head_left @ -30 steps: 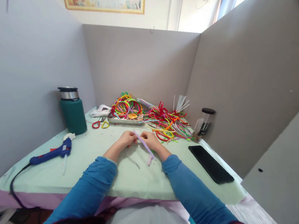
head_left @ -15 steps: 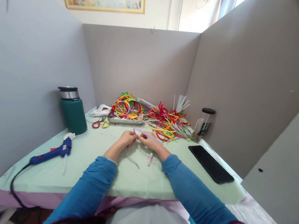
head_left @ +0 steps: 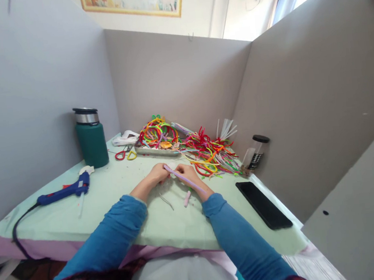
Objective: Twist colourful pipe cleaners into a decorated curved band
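Two forearms in blue sleeves (head_left: 106, 233) reach forward from the near edge and slant inward, so that the hands meet at the middle of the pale green table (head_left: 114, 183); the wrists are low, close to the tabletop, and the knuckles face outward. The left hand (head_left: 159, 173) has its fingertips pinched on the far-left end of one lilac strip (head_left: 186, 180); the strip slopes toward the near right, passing across the right hand (head_left: 187, 172) and its wrist. The right fingers are curled in just beside the strip; the view is small and soft there, so I cannot tell whether they grip it.

Between the forearms lie one short pink piece (head_left: 187, 199) and, to its left, one thin grey strand (head_left: 167, 202); at left are one blue glue gun (head_left: 65, 190) and, farther back, one green bottle (head_left: 92, 143), standing upright; two looped handles, a red one (head_left: 120, 156) and a yellow one (head_left: 131, 156), lie just left of one metal tray (head_left: 157, 152); coloured strands, too tangled to count, fill it and form a heap (head_left: 208, 149) to its right; at right are one black-lidded jar (head_left: 255, 155) and, nearer, one black phone (head_left: 264, 205).
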{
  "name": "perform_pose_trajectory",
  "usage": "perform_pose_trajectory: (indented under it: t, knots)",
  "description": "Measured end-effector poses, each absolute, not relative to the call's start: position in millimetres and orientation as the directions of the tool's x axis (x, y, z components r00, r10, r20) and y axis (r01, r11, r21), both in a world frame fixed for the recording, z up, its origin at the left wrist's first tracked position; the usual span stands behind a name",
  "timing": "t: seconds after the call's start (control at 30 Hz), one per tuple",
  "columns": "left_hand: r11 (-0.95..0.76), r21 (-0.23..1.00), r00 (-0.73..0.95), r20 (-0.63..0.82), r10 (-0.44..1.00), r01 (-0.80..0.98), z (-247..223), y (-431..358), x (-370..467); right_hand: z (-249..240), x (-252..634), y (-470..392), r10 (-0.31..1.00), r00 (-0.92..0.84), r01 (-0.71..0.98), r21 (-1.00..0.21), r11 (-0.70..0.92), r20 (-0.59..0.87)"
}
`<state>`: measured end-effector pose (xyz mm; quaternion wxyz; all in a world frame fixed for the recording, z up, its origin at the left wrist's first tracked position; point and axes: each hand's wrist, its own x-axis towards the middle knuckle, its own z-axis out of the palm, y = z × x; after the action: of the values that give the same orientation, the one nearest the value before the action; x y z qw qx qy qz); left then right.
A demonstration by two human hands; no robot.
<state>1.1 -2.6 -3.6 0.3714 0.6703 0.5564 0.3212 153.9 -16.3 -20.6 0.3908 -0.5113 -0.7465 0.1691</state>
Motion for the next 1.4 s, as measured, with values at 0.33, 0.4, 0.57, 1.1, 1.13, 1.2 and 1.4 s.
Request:
perform_pose_trajectory:
  t: [0.33, 0.4, 0.57, 1.1, 1.13, 1.2, 1.4]
  knots:
    - [-0.155, 0.871, 0.240, 0.044, 0.970, 0.467, 4.3, -10.4, -0.4, -17.5, 154.3, -17.5, 0.907, -0.155, 0.624, -0.673, 0.397, 0.391]
    - [-0.155, 0.880, 0.242, 0.046, 0.969, 0.450, 6.2, -12.2, -0.1, -16.7, 154.6, -18.7, 0.906, -0.162, 0.617, -0.676, 0.403, 0.392]
    - [-0.153, 0.895, 0.245, 0.050, 0.968, 0.419, 7.1, -13.8, 0.0, -17.1, 155.3, -18.8, 0.909, -0.167, 0.612, -0.683, 0.399, 0.381]
    - [-0.178, 0.877, 0.251, 0.068, 0.966, 0.447, -1.0, -4.9, 0.7, -18.7, 157.8, -15.7, 0.898, -0.171, 0.625, -0.660, 0.417, 0.406]
    - [-0.168, 0.874, 0.240, 0.062, 0.969, 0.456, -1.0, -4.5, 0.9, -19.5, 158.3, -14.8, 0.893, -0.176, 0.629, -0.650, 0.425, 0.414]
    - [-0.152, 0.868, 0.218, 0.052, 0.975, 0.473, -0.7, -4.0, 1.3, -21.2, 158.7, -13.6, 0.883, -0.181, 0.638, -0.631, 0.441, 0.433]
    - [-0.130, 0.866, 0.189, 0.042, 0.981, 0.483, 0.4, -4.9, 2.2, -23.8, 157.4, -13.5, 0.867, -0.189, 0.641, -0.611, 0.465, 0.462]
